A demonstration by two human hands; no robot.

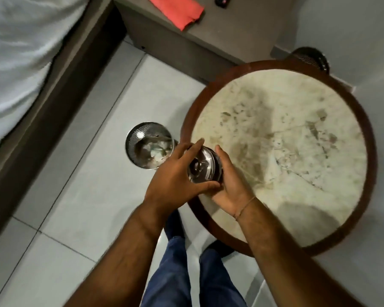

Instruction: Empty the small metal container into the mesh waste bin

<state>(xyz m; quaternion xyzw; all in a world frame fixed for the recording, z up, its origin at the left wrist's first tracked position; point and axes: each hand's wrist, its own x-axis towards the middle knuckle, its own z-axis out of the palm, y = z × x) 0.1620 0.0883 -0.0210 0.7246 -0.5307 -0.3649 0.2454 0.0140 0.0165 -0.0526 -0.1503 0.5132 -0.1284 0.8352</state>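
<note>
A small shiny metal container is held between both hands over the left edge of a round table. My left hand wraps its left side, thumb under the near rim and fingers over the far side. My right hand cups its right side and base. The container's inside looks dark and reflective; I cannot tell what is in it. The silver mesh waste bin stands on the floor just left of the table, with crumpled pale rubbish inside.
The table has a pale marble top and a dark wooden rim. A bed with white sheets fills the left. A grey cabinet at the back carries a red cloth. A dark bin sits behind the table. My legs stand on grey tiles.
</note>
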